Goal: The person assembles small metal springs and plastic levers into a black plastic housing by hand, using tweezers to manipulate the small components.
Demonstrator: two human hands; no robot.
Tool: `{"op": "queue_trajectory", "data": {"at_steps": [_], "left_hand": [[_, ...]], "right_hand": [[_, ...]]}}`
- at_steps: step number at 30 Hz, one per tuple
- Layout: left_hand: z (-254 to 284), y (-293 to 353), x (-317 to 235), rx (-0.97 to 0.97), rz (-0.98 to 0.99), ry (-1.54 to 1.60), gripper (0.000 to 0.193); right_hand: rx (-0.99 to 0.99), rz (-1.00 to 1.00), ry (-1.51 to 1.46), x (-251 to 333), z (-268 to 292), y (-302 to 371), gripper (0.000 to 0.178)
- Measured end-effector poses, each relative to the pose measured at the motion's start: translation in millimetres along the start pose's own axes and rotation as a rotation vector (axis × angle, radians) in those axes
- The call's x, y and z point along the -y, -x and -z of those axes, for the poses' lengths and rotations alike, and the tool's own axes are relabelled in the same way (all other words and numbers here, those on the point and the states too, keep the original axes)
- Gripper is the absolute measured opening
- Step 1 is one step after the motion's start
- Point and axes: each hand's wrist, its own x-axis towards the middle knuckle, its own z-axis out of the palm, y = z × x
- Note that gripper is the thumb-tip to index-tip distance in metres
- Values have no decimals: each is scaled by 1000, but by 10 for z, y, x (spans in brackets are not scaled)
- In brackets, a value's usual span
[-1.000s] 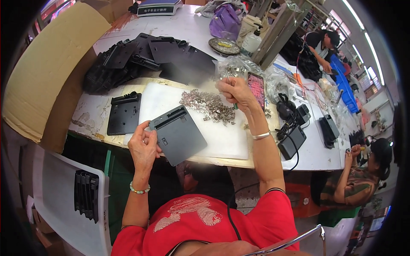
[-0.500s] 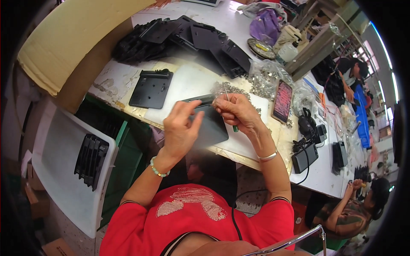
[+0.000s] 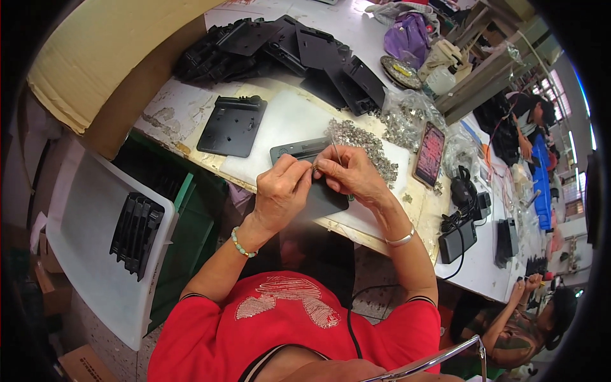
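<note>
My left hand (image 3: 283, 191) is closed in a pinch, its fingertips meeting those of my right hand; whatever they pinch is too small to make out. My right hand (image 3: 353, 172) is closed round a thin metal-shafted tool (image 3: 337, 153) with a green handle, which passes between its fingers. Both hands are over a flat black plastic panel (image 3: 328, 198) at the table's near edge. Beyond them lies a pile of small shiny metal pieces (image 3: 369, 143) on a white sheet (image 3: 289, 118). Another black panel (image 3: 233, 127) rests to the left.
Many black plastic panels (image 3: 318, 51) are heaped at the back. A phone (image 3: 429, 151), a plastic bag of metal pieces (image 3: 407, 114) and black adapters with cables (image 3: 458, 242) lie to the right. On the left, a white lid (image 3: 95, 248) carries black parts (image 3: 137, 232). Other people sit farther right.
My left hand has moved right and closed, bringing its fingertips to my right hand's. The right hand keeps the green-handled tool. The view has shifted slightly.
</note>
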Motion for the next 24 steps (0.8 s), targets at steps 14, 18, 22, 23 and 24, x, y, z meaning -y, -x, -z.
{"op": "queue_trajectory", "data": {"at_steps": [14, 18, 22, 23, 24], "left_hand": [[-42, 40, 6, -64, 20, -75, 17], [189, -136, -6, -28, 73, -234, 32], [169, -152, 249, 39, 97, -108, 34], [151, -124, 284, 34, 101, -105, 34], [137, -104, 305, 45, 100, -86, 34]], "right_hand": [[-111, 181, 370, -132, 11, -77, 15], [-223, 482, 696, -64, 5, -186, 11], [-208, 712, 926, -23, -52, -335, 12], [-205, 685, 956, -14, -64, -362, 11], [-202, 659, 984, -6, -76, -383, 11]]}}
